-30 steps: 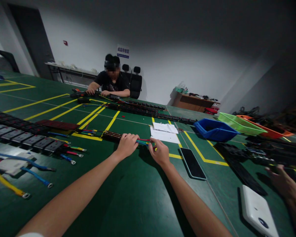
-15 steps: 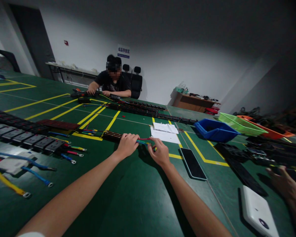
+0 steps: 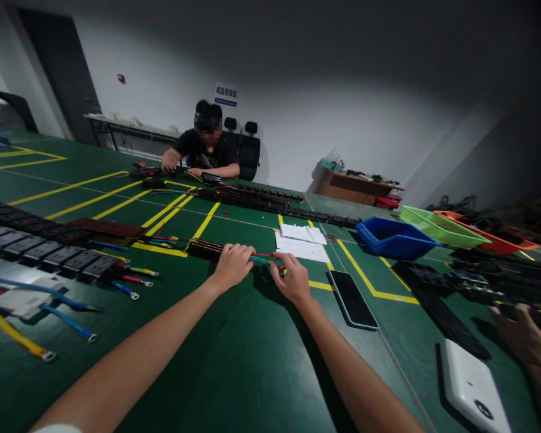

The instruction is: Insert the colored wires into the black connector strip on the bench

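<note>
Two bare forearms of ours reach forward over the green table [image 3: 234, 361], our left hand [image 3: 233, 264] gripping the dark strip [image 3: 204, 248] and our right hand [image 3: 293, 278] pinching at its red and blue-green wires [image 3: 262, 260]; beyond lie white papers [image 3: 301, 243].

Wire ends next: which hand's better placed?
Right, I'd say. The right hand has its fingertips at the wire ends; the left hand is on the dark strip, farther from those ends.
</note>
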A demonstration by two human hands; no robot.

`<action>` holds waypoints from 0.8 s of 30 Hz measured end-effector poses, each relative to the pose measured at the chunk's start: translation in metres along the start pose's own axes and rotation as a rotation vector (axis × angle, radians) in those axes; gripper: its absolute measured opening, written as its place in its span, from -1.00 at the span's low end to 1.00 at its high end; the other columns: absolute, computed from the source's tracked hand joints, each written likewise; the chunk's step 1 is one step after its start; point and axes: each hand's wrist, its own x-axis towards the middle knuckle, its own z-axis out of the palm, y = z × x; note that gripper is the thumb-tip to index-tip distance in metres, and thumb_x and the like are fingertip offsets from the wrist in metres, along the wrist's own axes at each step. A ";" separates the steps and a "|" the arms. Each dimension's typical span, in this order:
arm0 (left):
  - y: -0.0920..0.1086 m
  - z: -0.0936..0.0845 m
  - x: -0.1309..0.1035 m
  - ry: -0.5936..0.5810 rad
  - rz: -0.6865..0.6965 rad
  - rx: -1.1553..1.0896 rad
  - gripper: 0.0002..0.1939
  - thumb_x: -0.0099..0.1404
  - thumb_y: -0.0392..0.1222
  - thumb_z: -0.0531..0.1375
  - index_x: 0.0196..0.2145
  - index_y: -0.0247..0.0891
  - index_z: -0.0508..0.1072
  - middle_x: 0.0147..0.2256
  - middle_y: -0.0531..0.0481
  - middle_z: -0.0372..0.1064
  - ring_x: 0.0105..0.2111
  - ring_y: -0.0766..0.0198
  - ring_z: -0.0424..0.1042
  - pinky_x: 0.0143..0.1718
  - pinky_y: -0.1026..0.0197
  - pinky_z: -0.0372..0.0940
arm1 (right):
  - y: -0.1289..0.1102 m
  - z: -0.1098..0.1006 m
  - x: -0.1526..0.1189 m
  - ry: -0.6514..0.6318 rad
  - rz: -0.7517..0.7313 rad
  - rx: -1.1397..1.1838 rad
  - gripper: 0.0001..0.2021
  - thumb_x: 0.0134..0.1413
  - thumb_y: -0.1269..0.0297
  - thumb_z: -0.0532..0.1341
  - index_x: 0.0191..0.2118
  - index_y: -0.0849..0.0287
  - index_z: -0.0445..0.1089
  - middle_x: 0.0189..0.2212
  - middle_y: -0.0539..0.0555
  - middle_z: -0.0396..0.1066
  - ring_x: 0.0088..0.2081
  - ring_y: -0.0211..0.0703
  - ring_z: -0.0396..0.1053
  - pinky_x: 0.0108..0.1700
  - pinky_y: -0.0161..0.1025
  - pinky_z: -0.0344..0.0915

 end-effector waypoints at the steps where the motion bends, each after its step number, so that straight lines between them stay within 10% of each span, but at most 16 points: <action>1: 0.000 0.000 0.000 0.005 0.002 0.000 -0.86 0.41 -0.21 0.09 -0.12 -0.17 0.41 -0.20 -0.06 0.50 -0.14 0.08 0.42 -0.05 0.02 0.15 | 0.000 0.000 0.000 -0.001 -0.001 0.001 -0.73 0.28 0.20 0.13 0.01 0.12 0.43 -0.15 0.10 0.51 -0.45 -0.26 0.46 -0.28 -0.30 0.36; 24: 0.001 -0.001 0.000 -0.005 0.000 0.021 -0.86 0.39 -0.22 0.10 -0.13 -0.18 0.41 -0.20 -0.05 0.50 -0.14 0.08 0.40 -0.06 0.03 0.13 | -0.001 0.000 -0.001 -0.005 -0.006 0.005 -0.73 0.26 0.23 0.13 0.01 0.14 0.40 -0.14 0.10 0.49 -0.43 -0.26 0.45 -0.27 -0.30 0.33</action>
